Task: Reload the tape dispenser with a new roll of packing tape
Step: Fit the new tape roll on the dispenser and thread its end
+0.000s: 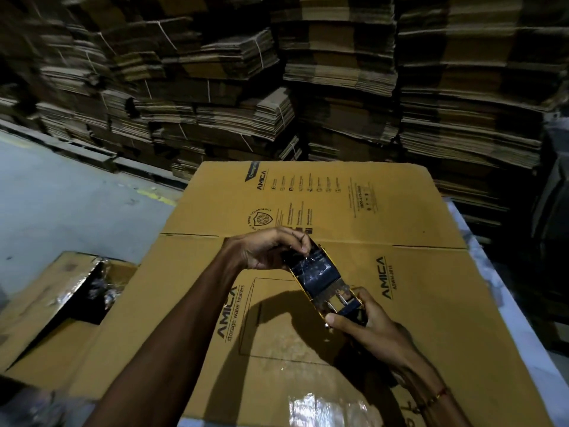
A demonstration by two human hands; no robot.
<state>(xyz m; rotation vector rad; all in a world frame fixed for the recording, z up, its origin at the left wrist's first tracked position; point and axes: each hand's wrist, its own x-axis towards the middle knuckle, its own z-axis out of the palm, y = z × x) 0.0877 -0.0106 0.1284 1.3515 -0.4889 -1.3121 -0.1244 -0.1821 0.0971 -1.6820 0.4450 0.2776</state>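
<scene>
We had both hands up over a big flattened carton w/ "AMICA" print, and the tape dispenser sat in the air between them, tilted, its far end up-left and its handle end down-right toward us. Our left hand was curled round the far end, fingertips pinching at the top edge where a clear, shiny strip of packing tape ran across the dark body. Our right hand gripped the handle end, thumb pressed on the near side, fingers wrapped under. Yellowish metal frame showed along the dispenser's edges, w/ a slotted plate just above our right thumb. Roll itself: couldn't tell how it sat, hidden by hand and blur. A thin band circled our right wrist. Crinkled clear plastic lay on the carton's near edge. To the left, lower down, an open box held shiny crumpled stuff. Behind it all, tied stacks of flat cardboard rose high, w/ grey floor at left.
</scene>
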